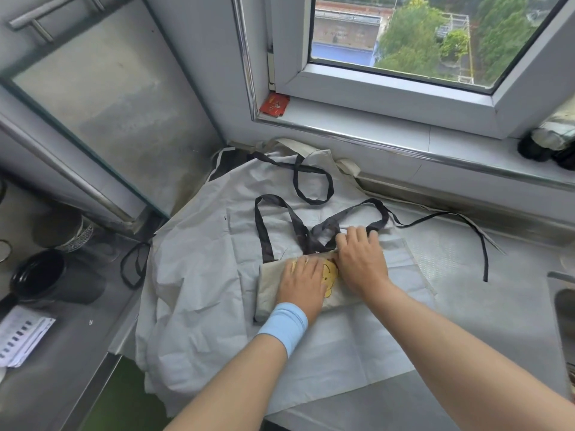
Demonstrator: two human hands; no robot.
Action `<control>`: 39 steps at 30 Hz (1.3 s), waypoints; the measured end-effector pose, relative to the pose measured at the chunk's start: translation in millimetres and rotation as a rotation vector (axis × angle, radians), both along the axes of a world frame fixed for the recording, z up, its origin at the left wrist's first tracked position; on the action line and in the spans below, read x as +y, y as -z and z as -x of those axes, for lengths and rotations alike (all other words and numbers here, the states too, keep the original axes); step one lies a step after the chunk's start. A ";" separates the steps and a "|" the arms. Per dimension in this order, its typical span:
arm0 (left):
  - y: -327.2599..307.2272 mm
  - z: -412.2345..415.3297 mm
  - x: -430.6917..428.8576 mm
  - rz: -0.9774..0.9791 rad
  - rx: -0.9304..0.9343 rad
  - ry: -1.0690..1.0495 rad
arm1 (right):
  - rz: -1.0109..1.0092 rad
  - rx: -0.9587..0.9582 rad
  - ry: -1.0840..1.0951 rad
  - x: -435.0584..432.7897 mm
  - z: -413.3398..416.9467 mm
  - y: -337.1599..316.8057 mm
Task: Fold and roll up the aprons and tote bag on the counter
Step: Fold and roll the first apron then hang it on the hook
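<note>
A beige tote bag (269, 286) with a yellow cartoon print lies folded into a narrow strip on top of pale grey aprons (199, 275) spread over the counter. Its dark handles (264, 231) loop away toward the window. My left hand (303, 283), with a light blue wristband, presses flat on the middle of the folded bag. My right hand (361, 259) lies over the bag's upper right end, its fingers resting where the dark handles meet the bag. A thin dark apron strap (480, 241) trails off to the right.
A window sill (404, 132) runs along the back with a red packet (274, 104) at its left corner. Black cups (46, 275) and a paper (18, 337) sit on the lower left counter. A sink edge (563, 293) shows at right.
</note>
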State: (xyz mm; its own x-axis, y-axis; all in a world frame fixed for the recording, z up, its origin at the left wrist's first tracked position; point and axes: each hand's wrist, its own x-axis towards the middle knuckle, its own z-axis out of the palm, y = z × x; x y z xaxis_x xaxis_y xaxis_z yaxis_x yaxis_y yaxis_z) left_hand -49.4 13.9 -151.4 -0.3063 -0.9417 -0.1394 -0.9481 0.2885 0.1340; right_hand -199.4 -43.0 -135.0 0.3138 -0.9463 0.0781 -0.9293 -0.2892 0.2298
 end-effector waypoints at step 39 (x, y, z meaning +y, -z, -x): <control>-23.2 -73.5 22.4 -0.251 0.086 -0.063 | -0.365 -0.228 -0.188 59.3 28.7 6.4</control>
State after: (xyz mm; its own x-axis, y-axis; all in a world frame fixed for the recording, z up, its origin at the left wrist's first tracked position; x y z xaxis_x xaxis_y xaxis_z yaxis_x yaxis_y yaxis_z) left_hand 24.1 36.3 -128.2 -0.2687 -0.8985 -0.3471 -0.9453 0.1767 0.2744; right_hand -228.0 16.3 -141.4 0.4960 -0.8530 -0.1623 -0.8679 -0.4814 -0.1227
